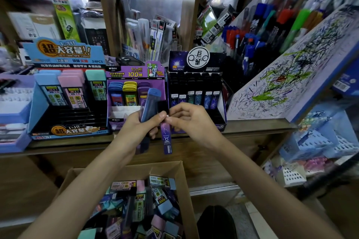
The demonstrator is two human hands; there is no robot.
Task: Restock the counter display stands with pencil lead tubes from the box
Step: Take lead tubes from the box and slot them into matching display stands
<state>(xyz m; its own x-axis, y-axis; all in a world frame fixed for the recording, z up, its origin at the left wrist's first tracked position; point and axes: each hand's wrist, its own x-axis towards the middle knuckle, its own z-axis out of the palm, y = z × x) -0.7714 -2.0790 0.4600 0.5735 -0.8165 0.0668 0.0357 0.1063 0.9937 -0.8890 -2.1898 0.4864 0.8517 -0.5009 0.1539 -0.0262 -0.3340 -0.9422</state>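
Note:
My left hand [139, 124] grips a bunch of lead tubes, among them a blue-capped tube [150, 103] that stands upright above my fingers. My right hand [191, 120] pinches a purple tube [167, 139] with a black cap; this tube hangs down between both hands. Behind my hands three display stands sit on the wooden counter: a blue stand [64, 91] with pastel-capped tubes, a purple stand [136, 81] with flat cases, and a black stand [196, 87] with dark tubes. Below me an open cardboard box [184, 190] holds several loose tubes.
A tilted sample board covered in pen scribbles [291, 75] stands right of the black stand. Pens and markers [252, 42] fill racks behind it. Blue perforated baskets [320, 141] sit on the lower right shelf. A purple tray [11, 114] lies at the far left.

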